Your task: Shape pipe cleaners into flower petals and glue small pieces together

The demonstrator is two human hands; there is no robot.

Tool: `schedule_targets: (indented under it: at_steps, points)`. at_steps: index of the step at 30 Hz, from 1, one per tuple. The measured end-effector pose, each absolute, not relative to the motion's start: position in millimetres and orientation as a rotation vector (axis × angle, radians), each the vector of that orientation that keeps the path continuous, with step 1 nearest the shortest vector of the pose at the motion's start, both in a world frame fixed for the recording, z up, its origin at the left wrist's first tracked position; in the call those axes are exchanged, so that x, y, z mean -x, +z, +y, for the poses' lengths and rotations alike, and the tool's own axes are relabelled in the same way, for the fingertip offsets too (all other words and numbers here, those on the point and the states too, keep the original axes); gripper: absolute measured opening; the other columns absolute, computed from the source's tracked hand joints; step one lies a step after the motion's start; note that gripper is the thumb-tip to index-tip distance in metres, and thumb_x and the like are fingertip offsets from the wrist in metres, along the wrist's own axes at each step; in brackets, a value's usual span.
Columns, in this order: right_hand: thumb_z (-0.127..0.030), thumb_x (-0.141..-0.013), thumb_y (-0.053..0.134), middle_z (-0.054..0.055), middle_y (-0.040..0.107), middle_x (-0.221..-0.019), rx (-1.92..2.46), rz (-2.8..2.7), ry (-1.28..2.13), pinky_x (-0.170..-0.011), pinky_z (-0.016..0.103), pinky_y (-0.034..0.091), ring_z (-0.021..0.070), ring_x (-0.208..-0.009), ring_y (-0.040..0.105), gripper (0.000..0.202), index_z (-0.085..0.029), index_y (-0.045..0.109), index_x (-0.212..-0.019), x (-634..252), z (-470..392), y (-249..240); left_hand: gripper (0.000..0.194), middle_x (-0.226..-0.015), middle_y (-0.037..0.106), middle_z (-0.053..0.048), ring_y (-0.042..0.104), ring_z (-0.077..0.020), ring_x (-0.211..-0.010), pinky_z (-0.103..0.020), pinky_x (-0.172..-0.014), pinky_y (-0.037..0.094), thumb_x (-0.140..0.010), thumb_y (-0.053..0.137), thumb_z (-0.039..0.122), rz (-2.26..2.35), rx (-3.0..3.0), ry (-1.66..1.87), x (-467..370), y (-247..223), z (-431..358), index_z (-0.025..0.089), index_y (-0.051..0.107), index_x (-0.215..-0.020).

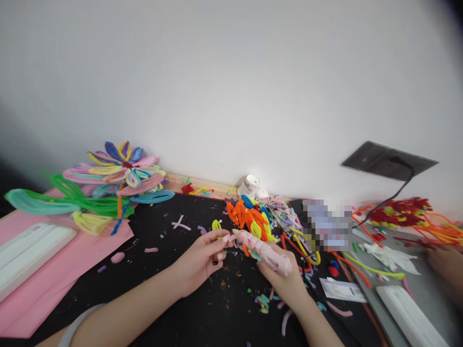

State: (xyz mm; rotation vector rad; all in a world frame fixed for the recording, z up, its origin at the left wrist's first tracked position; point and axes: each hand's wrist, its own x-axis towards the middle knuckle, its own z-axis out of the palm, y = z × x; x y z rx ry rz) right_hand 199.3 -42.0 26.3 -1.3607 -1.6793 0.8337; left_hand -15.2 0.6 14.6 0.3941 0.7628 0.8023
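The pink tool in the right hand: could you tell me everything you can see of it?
The pink tool looks like a glue gun: a rounded, pale pink body, plastic by its look, with small darker markings toward its narrow front. The right hand grips it above the black mat, hiding its underside. It slants, front end to the upper left, close to the left hand; whether its tip touches anything there is too small to tell.
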Motion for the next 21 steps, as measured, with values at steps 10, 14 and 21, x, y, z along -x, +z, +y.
schedule_targets:
  at_steps: [10, 14, 21]
  points:
    - [-0.022, -0.080, 0.061, 0.001, 0.069, -0.067, 1.412, -1.702, 0.769, -0.052, 0.027, 0.047, 0.0163, -0.054, 0.057, 0.014, -0.018, 0.073, -0.085, -203.3, -40.2, 19.9, 0.043, -0.078, 0.068, -0.002, 0.041, -0.0037, -0.053, -0.019, -0.050, 0.029, -0.059, 0.099, 0.043, 0.790, -0.556, 0.850, 14.1, 17.6, 0.9, 0.013, 0.078, -0.081]
    - [-0.022, -0.080, 0.061, 0.001, 0.068, -0.067, 1.429, -1.678, 0.784, -0.052, 0.027, 0.047, 0.0166, -0.054, 0.055, 0.013, -0.019, 0.073, -0.083, -203.5, -39.7, 18.4, 0.041, -0.082, 0.073, -0.006, 0.043, -0.0061, -0.054, -0.021, -0.052, 0.031, -0.063, 0.096, 0.044, 0.811, -0.693, 0.882, 14.5, 15.6, 1.8, 0.014, 0.082, -0.088]
    - [-0.022, -0.079, 0.061, -0.001, 0.060, -0.060, 1.428, -1.640, 0.826, -0.049, 0.027, 0.041, 0.0152, -0.051, 0.048, 0.007, -0.021, 0.068, -0.075, -201.7, -40.6, 18.7, 0.028, -0.079, 0.077, -0.006, 0.053, -0.0126, -0.060, -0.022, -0.053, 0.038, -0.065, 0.092, 0.032, 0.880, -0.927, 0.929, 13.1, 14.4, 2.9, 0.016, 0.084, -0.086]
